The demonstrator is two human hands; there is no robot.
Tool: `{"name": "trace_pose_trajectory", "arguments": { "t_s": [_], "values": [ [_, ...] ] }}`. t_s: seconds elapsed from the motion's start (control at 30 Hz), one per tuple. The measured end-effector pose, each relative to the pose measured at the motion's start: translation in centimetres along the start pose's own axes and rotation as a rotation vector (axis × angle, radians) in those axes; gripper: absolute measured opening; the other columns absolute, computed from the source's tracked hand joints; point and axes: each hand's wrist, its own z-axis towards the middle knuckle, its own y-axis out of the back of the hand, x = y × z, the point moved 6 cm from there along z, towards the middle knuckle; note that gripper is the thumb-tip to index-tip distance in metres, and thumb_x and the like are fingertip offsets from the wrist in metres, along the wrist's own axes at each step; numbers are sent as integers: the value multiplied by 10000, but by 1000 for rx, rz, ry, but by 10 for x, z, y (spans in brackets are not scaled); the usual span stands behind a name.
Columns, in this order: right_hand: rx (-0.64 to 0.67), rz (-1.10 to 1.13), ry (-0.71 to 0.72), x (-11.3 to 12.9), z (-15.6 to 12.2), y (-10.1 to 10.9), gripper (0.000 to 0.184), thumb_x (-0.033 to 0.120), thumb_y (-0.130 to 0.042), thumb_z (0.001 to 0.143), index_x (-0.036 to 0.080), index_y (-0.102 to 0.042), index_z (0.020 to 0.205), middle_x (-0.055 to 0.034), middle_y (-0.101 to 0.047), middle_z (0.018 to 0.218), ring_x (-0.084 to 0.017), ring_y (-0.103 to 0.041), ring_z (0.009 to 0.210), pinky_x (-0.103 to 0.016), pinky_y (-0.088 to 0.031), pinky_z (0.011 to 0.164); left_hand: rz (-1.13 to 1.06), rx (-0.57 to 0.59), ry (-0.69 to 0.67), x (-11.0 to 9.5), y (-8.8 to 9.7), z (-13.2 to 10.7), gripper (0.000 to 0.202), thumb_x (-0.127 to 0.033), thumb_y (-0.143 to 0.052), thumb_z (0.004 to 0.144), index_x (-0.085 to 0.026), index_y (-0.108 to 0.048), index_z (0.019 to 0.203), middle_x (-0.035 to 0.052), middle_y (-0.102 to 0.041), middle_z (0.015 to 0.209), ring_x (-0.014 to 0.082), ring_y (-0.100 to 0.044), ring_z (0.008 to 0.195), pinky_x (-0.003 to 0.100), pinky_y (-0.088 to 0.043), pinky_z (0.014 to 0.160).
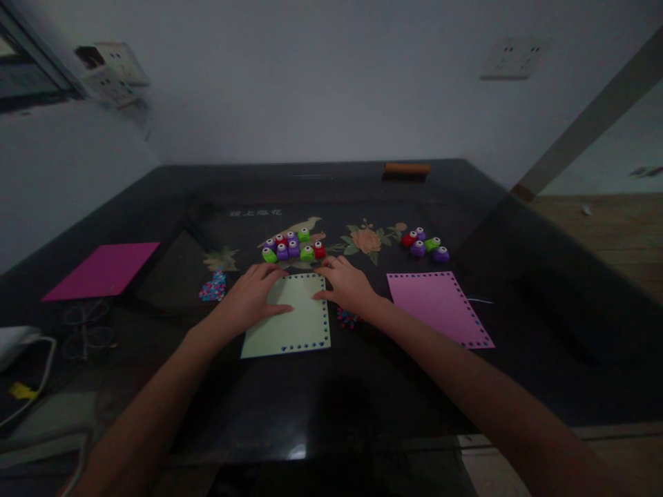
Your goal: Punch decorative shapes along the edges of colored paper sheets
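A pale green sheet of paper (300, 314) lies on the dark table, with small punched shapes along its top, right and part of its bottom edge. My left hand (253, 293) rests at its upper left, thumb stretched over the paper and apart from the fingers. At the upper right corner, my right hand (348, 283) touches the sheet with thumb and fingers apart. Just behind the hands stand several small craft punches (293, 247) in purple, green and red. Punched paper bits (347, 317) lie partly hidden under my right hand.
A pink sheet (432, 307) with punched edges lies to the right, partly behind my forearm. More punches (418, 248) stand beyond it. At left are a confetti pile (213, 286), a magenta sheet (106, 270), eyeglasses (88, 331) and a white cable (47, 369). A brown bar (407, 168) lies far back.
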Motion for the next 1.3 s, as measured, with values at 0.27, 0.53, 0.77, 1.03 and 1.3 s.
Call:
{"name": "trace_pose_trajectory", "arguments": {
  "t_s": [0.27,0.53,0.77,1.03,1.3],
  "values": [
    [-27,71,-28,0,-2,1,438,366,-743,729,180,-600,1099,-86,-576,1137,-246,-513,1057,-355,-471,819,16,-21,19,-3,3,0,528,-462,-688,725,-171,-520,1132,115,-567,1112,305,-531,1042,419,-430,899],
    [-68,172,-25,1,-2,1,384,283,-754,712,182,-563,1029,-74,-566,1097,-234,-516,1060,-352,-456,837,-165,31,164,15,13,0,442,-360,-607,763,-190,-531,1165,99,-624,1146,282,-604,1013,379,-457,868],
    [-34,255,-73,1,-2,-5,328,210,-696,743,189,-560,1041,-61,-623,1050,-220,-554,996,-330,-439,791,-305,29,316,41,20,1,368,-428,-607,702,-181,-636,972,51,-692,878,223,-623,735,321,-469,677],
    [-46,679,-225,-11,1,-1,162,180,-680,721,151,-623,870,-32,-667,797,-163,-601,715,-287,-462,647,-656,-13,435,50,24,-3,342,-461,-664,672,-183,-647,870,42,-705,826,214,-661,740,297,-512,632],
    [171,1255,-285,-11,1,-20,253,196,-651,737,129,-664,980,-77,-717,921,-168,-658,770,-310,-528,693,-822,-150,603,41,37,-6,291,-365,-688,640,-176,-627,854,17,-678,694,172,-623,601,253,-482,519]
  ]
}}
